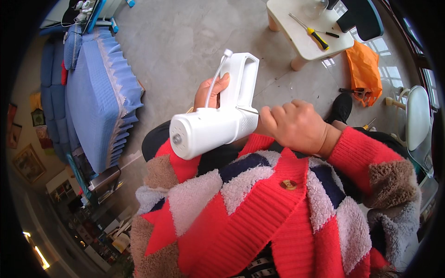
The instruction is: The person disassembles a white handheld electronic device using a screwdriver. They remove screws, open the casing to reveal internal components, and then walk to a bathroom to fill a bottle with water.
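A white handheld appliance [213,125] is held up in front of my chest. It has a thick cylindrical body, a round end with a metal hub and small holes, and a loop handle [250,78]. My left hand [208,92] is closed round its far left side, the thumb on the housing. A white cord [214,83] runs along that side. My right hand [296,125] makes a fist at the body's right end. From the fist a thin dark shaft [249,110] reaches the housing below the loop handle; the rest of it is hidden.
A low white table [296,32] at the far right carries a yellow-and-black screwdriver [315,37], a smaller black tool [332,34] and a clear bowl [315,7]. Beside it lie an orange bag [364,72] and a white chair [417,118]. A blue-covered piece of furniture [92,92] stands left.
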Available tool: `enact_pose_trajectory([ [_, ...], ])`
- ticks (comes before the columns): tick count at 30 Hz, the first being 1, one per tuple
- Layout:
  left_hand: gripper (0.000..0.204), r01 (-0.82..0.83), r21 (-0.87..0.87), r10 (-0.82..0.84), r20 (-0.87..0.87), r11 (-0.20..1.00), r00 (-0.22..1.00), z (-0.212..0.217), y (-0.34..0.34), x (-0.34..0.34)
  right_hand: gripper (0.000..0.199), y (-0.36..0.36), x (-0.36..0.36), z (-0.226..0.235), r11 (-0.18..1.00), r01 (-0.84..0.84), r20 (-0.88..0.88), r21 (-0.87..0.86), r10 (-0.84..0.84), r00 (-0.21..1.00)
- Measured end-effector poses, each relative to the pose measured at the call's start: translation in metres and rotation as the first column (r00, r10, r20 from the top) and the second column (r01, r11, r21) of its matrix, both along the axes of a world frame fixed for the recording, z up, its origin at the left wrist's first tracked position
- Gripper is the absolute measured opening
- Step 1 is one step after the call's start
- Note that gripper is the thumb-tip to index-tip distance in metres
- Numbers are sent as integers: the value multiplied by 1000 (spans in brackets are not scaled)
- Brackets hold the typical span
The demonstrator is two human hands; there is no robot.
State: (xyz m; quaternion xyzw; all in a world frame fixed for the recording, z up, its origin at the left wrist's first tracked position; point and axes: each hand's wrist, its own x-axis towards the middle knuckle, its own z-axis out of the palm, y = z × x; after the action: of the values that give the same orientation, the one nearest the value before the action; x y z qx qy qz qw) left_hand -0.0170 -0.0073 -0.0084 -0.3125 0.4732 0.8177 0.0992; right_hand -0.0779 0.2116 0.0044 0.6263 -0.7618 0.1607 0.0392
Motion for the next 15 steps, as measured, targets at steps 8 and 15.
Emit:
enact_pose_trajectory([
  [8,35,-77,-63,59,-247,995,967,2,-4,-6,28,-4,-8,22,830,320,721,458,-136,-680],
  [15,35,-89,-70,66,-279,994,958,-4,-10,-1,40,15,-7,29,851,144,617,505,-239,-749],
])
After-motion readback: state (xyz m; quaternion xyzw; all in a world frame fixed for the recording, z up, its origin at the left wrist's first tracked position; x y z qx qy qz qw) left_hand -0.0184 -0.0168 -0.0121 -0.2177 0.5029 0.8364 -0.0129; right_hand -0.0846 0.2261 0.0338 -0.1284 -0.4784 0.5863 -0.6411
